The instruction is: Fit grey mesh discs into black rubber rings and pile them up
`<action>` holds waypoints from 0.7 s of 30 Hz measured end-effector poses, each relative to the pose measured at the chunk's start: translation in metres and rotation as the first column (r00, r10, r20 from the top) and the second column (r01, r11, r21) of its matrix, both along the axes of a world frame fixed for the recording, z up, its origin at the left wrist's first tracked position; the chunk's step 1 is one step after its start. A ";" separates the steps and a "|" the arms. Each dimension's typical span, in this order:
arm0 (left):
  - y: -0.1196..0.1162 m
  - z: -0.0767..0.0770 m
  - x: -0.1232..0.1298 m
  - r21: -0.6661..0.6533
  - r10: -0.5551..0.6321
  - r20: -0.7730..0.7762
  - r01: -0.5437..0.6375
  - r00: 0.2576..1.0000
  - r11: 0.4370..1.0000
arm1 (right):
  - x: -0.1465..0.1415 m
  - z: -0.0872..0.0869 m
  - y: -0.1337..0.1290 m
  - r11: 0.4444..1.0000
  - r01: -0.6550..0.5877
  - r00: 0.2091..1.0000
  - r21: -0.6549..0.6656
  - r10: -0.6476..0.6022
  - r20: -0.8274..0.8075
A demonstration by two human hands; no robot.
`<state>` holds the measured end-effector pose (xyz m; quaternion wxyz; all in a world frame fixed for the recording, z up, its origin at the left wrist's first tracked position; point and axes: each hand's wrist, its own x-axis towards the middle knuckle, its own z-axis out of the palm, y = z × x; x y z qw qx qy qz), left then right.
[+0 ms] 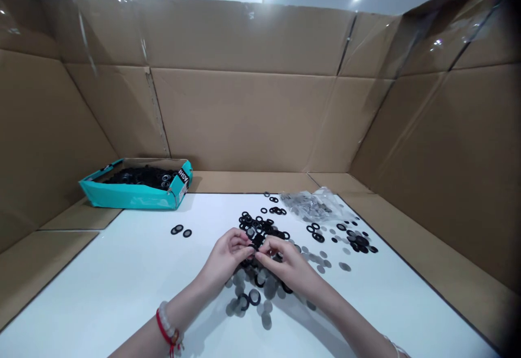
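Left grip [226,254] and right grip [291,263] pinch one black ring [253,247]; three round pieces [179,228] lie leftward.

- We hold one small black ring [253,247].
- We see more black rings [277,233] heaped loosely just beyond it.
- We have thin grey discs [269,287] scattered nearer us, some overlapping.

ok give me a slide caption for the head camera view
Left hand and right hand meet at a black ring above grey discs on a white table.
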<state>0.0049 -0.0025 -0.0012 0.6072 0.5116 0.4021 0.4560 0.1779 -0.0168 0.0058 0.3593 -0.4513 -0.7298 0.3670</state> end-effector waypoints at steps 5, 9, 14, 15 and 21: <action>-0.001 -0.004 0.000 -0.088 -0.074 0.062 0.080 0.995 0.993 | -0.001 0.001 0.001 0.999 -0.015 1.000 0.049 0.016 -0.022; 0.001 -0.005 -0.006 0.073 -0.110 -0.149 0.122 0.983 0.990 | 0.000 0.001 0.000 0.999 -0.022 0.999 0.044 0.021 0.040; 0.002 -0.002 -0.009 0.297 0.000 -0.351 0.112 0.936 0.948 | 0.001 0.000 -0.001 0.998 -0.019 0.996 0.054 0.014 0.090; 0.002 -0.001 -0.008 0.298 0.007 -0.355 0.106 0.935 0.949 | 0.002 0.001 -0.001 0.999 -0.015 0.996 0.049 0.011 0.091; -0.001 -0.003 0.001 0.053 0.013 -0.142 -0.006 0.990 0.999 | 0.004 0.005 0.002 0.998 -0.014 0.999 0.063 0.011 0.045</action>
